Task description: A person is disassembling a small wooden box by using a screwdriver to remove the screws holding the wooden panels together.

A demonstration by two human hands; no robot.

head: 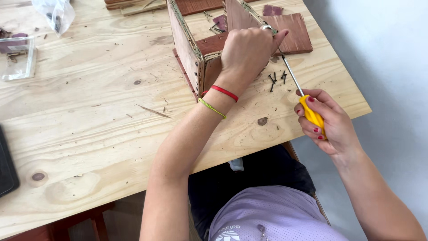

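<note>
Fingers of the left hand (246, 53) clamped over the top edge of the upright wooden box (196, 58), bracing its panels. Right hand (327, 122) gripped the yellow-handled screwdriver (305, 100), shaft angled up toward the box corner. Loose black screws (276, 80) lay just beside it on the plywood table (89, 134), within easy reach.
</note>
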